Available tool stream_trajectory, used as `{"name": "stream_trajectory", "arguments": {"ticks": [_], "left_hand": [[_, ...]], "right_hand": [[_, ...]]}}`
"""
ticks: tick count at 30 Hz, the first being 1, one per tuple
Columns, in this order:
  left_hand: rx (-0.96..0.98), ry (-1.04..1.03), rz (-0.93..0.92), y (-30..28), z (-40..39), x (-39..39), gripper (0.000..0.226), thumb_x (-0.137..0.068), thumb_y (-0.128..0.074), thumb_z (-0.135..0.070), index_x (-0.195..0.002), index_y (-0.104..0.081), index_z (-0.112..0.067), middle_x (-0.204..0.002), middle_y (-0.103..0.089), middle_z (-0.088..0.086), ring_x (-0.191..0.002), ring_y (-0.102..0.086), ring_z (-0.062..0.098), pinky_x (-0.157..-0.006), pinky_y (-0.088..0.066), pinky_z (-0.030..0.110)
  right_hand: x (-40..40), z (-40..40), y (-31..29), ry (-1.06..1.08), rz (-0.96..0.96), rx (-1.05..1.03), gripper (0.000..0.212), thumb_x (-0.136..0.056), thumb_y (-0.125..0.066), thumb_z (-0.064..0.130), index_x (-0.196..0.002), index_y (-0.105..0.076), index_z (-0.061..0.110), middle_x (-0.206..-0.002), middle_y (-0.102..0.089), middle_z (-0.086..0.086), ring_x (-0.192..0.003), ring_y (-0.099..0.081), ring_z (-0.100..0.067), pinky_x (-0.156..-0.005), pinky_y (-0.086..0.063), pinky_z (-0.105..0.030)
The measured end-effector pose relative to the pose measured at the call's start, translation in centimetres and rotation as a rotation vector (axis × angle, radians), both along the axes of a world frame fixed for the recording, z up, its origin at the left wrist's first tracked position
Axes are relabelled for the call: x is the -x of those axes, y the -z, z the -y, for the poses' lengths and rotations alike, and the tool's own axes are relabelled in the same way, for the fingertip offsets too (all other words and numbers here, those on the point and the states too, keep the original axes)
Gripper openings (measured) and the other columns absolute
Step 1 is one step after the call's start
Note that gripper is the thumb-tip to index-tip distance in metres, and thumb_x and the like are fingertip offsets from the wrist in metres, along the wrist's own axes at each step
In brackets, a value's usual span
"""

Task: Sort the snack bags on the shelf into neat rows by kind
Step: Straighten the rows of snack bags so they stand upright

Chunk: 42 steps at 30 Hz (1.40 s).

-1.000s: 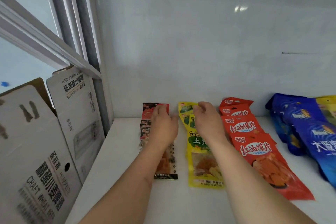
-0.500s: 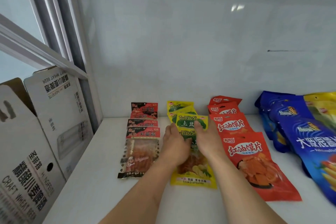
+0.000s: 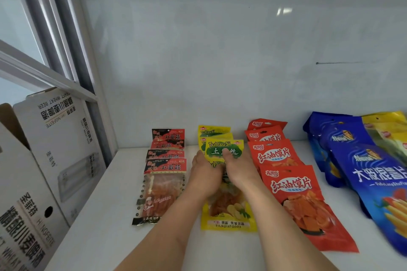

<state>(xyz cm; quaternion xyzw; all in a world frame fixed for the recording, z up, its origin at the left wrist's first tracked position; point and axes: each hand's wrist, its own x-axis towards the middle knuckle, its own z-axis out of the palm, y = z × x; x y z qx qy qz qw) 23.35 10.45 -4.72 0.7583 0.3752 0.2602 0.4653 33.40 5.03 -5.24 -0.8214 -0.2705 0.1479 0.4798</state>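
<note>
White shelf carries four rows of snack bags running from the back wall toward the front edge. Black-and-red bags form the row nearest the left edge, four overlapping, the front one flat with a clear window. Yellow bags form the next row; red bags lie just beside them to the right, four overlapping. Blue bags sit near the right edge, with a yellow pack partly on top of them at the back.

Both hands are on the yellow row. Left hand lies palm down, fingers reaching to the left side of a yellow bag that stands raised above the row. Right hand has its thumb pressed on that bag's green label; the other fingers are hidden, so it probably pinches the bag, not confirmed. Left-hand grip: cannot tell.

Printed cardboard boxes stand off the shelf's left edge.
</note>
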Motion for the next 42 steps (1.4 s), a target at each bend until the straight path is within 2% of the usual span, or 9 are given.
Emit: {"name": "stream_trajectory", "arguments": {"ticks": [3,6,10,15,18,22,25,35,42], "left_hand": [[0.048,0.000,0.069,-0.5,-0.2,-0.2,0.041,-0.088,-0.061,-0.021,-0.128,-0.053,-0.018,-0.128,-0.060,0.005,-0.113,-0.062,0.027,-0.096,-0.052,0.046],[0.030,0.010,0.141,-0.5,-0.4,-0.3,0.033,-0.088,-0.060,-0.013,-0.120,-0.061,-0.021,-0.118,-0.067,0.000,-0.107,-0.065,0.021,-0.092,-0.054,0.042],[-0.047,0.030,0.157,-0.2,-0.6,-0.5,0.031,-0.091,-0.059,-0.014,-0.120,-0.063,-0.024,-0.119,-0.066,-0.001,-0.107,-0.064,0.018,-0.094,-0.052,0.040],[-0.319,-0.022,-0.202,0.4,-0.1,-0.3,0.068,-0.094,-0.056,-0.036,-0.151,-0.029,-0.010,-0.156,-0.028,0.016,-0.143,-0.030,0.032,-0.117,-0.028,0.044],[-0.515,0.043,-0.378,1.1,1.8,0.9,0.081,-0.096,-0.041,-0.055,-0.158,-0.009,-0.015,-0.167,-0.001,0.007,-0.153,-0.001,0.029,-0.123,-0.007,0.045],[-0.612,0.118,-0.556,3.0,4.4,2.2,0.091,-0.085,-0.017,-0.076,-0.159,-0.003,-0.025,-0.168,0.006,0.000,-0.153,0.010,0.029,-0.121,-0.003,0.051],[-0.634,0.134,-0.614,3.2,4.3,2.3,0.089,-0.090,-0.016,-0.076,-0.159,0.002,-0.024,-0.168,0.010,0.000,-0.153,0.014,0.030,-0.122,-0.002,0.049],[-0.698,0.133,-0.599,3.2,2.2,1.3,0.078,-0.098,-0.019,-0.066,-0.160,-0.004,-0.020,-0.168,0.007,0.007,-0.152,0.012,0.034,-0.123,-0.001,0.045],[-0.709,0.207,-0.674,4.3,1.5,0.3,0.072,-0.102,-0.011,-0.058,-0.160,-0.007,-0.016,-0.168,-0.006,0.009,-0.153,0.009,0.031,-0.124,0.002,0.049]], "right_hand": [[-0.5,-0.4,-0.3,-0.032,-0.007,-0.004,0.056,-0.098,-0.043,0.053,-0.143,-0.042,0.019,-0.140,-0.053,-0.007,-0.128,-0.051,-0.029,-0.106,-0.041,-0.043],[-0.8,-0.4,-0.4,-0.100,-0.008,-0.035,0.038,-0.102,-0.042,0.042,-0.134,-0.049,0.022,-0.134,-0.056,-0.003,-0.121,-0.054,-0.024,-0.090,-0.040,-0.030],[-1.5,-0.6,-0.3,-0.134,0.019,-0.016,0.044,-0.104,-0.038,0.041,-0.141,-0.043,0.018,-0.142,-0.049,-0.009,-0.130,-0.048,-0.028,-0.091,-0.035,-0.028],[-2.3,-1.6,-1.7,-0.140,0.158,0.044,0.051,-0.104,-0.035,0.042,-0.144,-0.041,0.011,-0.150,-0.038,-0.016,-0.140,-0.032,-0.030,-0.114,-0.028,-0.041],[-3.1,-2.6,-2.9,-0.259,0.362,0.189,0.050,-0.106,-0.031,0.034,-0.150,-0.034,0.009,-0.159,-0.025,-0.016,-0.148,-0.017,-0.031,-0.119,-0.018,-0.045],[-4.2,-4.2,-3.0,-0.352,0.419,0.330,0.055,-0.106,-0.022,0.039,-0.156,-0.024,0.014,-0.165,-0.014,-0.008,-0.152,-0.005,-0.027,-0.121,-0.012,-0.049],[-4.3,-5.0,-2.5,-0.408,0.367,0.325,0.055,-0.106,-0.025,0.042,-0.153,-0.030,0.016,-0.162,-0.023,-0.009,-0.149,-0.016,-0.029,-0.120,-0.016,-0.049],[-4.7,-6.3,-2.6,-0.409,0.306,0.318,0.055,-0.105,-0.025,0.045,-0.145,-0.043,0.012,-0.151,-0.041,-0.016,-0.140,-0.035,-0.034,-0.115,-0.027,-0.050],[-5.4,-6.6,-0.5,-0.431,0.427,0.438,0.059,-0.102,-0.023,0.053,-0.153,-0.032,0.023,-0.159,-0.028,-0.012,-0.146,-0.022,-0.033,-0.118,-0.021,-0.051]]}}
